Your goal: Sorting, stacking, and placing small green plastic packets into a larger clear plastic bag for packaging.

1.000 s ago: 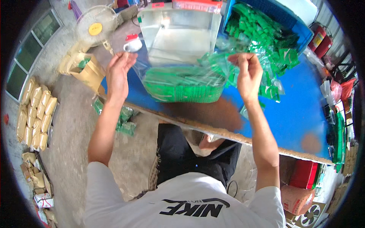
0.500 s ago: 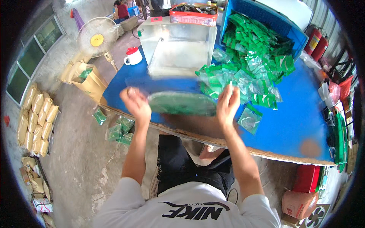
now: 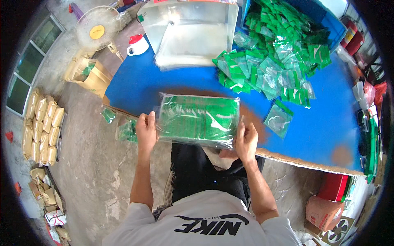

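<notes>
A clear plastic bag (image 3: 198, 121) packed with a row of small green packets is held flat in front of me at the table's front edge. My left hand (image 3: 147, 131) grips its left end, thumb up along the side. At the right end, the fingers of my right hand (image 3: 246, 141) are closed on the bag's edge. Right of the bag, a single green and clear packet (image 3: 279, 119) lies on the blue tabletop (image 3: 316, 131). A heap of similar green packets (image 3: 283, 53) spills out of a blue crate (image 3: 337, 29) farther back.
A metal box (image 3: 150, 20) with a stack of clear bags (image 3: 184, 47) stands at the back. Beside it is a white mug (image 3: 138, 46) with a red lid. Left of the table are a fan (image 3: 97, 30), a paper sack (image 3: 96, 80) and floor packets (image 3: 125, 130).
The bag, blurred and seen edge-on half a second ago, has turned its broad face up toward me and come lower. Both hands still hold its ends. My view has shifted slightly.
</notes>
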Motion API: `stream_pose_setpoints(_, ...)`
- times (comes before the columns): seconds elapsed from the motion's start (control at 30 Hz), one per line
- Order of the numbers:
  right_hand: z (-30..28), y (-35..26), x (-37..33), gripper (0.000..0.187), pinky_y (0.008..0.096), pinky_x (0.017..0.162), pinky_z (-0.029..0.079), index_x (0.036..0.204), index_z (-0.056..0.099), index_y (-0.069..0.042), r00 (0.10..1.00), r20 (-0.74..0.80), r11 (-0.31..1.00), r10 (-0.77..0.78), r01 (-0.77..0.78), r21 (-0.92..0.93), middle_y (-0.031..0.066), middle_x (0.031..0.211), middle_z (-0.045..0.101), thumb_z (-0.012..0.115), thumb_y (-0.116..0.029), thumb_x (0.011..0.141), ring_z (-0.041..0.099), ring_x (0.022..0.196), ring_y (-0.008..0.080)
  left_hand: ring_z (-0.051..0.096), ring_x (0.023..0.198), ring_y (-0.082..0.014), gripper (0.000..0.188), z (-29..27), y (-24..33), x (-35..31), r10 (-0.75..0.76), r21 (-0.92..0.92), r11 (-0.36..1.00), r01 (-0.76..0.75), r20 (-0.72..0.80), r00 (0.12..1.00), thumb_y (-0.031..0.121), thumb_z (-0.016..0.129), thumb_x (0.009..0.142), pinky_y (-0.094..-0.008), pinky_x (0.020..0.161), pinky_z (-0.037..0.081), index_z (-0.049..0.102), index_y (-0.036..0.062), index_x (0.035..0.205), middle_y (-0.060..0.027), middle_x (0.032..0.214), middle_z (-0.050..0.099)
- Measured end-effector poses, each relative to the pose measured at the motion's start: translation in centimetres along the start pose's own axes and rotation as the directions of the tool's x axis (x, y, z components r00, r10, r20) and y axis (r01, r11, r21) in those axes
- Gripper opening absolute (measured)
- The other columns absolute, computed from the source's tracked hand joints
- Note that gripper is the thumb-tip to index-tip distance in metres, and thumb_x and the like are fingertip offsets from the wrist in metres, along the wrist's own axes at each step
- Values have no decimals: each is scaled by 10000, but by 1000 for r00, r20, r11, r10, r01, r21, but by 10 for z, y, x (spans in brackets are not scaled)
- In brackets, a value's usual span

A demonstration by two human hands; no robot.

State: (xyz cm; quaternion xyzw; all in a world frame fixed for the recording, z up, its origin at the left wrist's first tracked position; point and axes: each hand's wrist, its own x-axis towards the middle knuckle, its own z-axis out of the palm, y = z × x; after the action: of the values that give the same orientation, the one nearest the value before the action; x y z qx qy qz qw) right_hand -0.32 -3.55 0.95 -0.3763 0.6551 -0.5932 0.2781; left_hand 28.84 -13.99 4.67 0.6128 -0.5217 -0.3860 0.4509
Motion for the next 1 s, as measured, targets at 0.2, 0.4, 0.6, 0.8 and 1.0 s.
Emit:
stream_pose_setpoints(0.2, -11, -16, 19, 294, 451, 596, 488, 790, 586, 59, 996, 90, 939, -10, 40, -341, 278, 698, 611, 628, -191, 937, 657, 649, 411, 464, 379, -127, 349, -19, -11, 20, -154, -38, 984, 176, 328, 932, 306, 526, 1029, -287, 365, 403, 490, 49, 796, -19, 610, 500)
stream_pose_setpoints(0.4, -34, -19, 38, 315, 456, 610, 504, 874, 622, 38, 992, -36, 875, -125, 93, -474, 234, 706, 652, 615, -263, 970, 677, 657, 366, 638, 656, -152, 325, -34, -16, 20, 130, 187, 970, -154, 131, 983, 344, 547, 1021, -291, 576, 526, 549, 36, 918, -57, 779, 617)
stream_pose_setpoints(0.6, 33, -65, 41, 572, 459, 1078, 368, 1355, 432, 60, 941, 2, 906, -340, 328, -267, 287, 1329, 495, 594, -338, 977, 478, 1259, 406, 367, 1398, -413, 792, 33, 72, 10, 374, 374, 838, -398, 137, 917, 518, 566, 960, -474, 1158, 276, 342, -46, 1470, -327, 1476, 382)
stream_pose_setpoints(0.8, 65, -27, 24, 824, 472, 1127, 326, 1478, 250, 62, 934, -2, 906, -358, 346, -244, 337, 1478, 342, 662, -381, 919, 384, 1366, 461, 204, 1476, -386, 951, 34, -3, -38, 147, 308, 946, -103, -124, 981, 577, 522, 960, -446, 1208, 166, 97, -35, 1550, -281, 1586, 177)
stream_pose_setpoints(1.0, 70, -45, 29, 392, 362, 768, 510, 1086, 602, 62, 916, 368, 979, -160, 194, -57, 130, 887, 677, 633, -308, 958, 610, 810, 179, 396, 1361, -300, 704, 40, -109, -70, -259, -322, 924, 206, -131, 957, 470, 432, 1035, -408, 1143, 298, 292, -67, 1468, -214, 1474, 395)
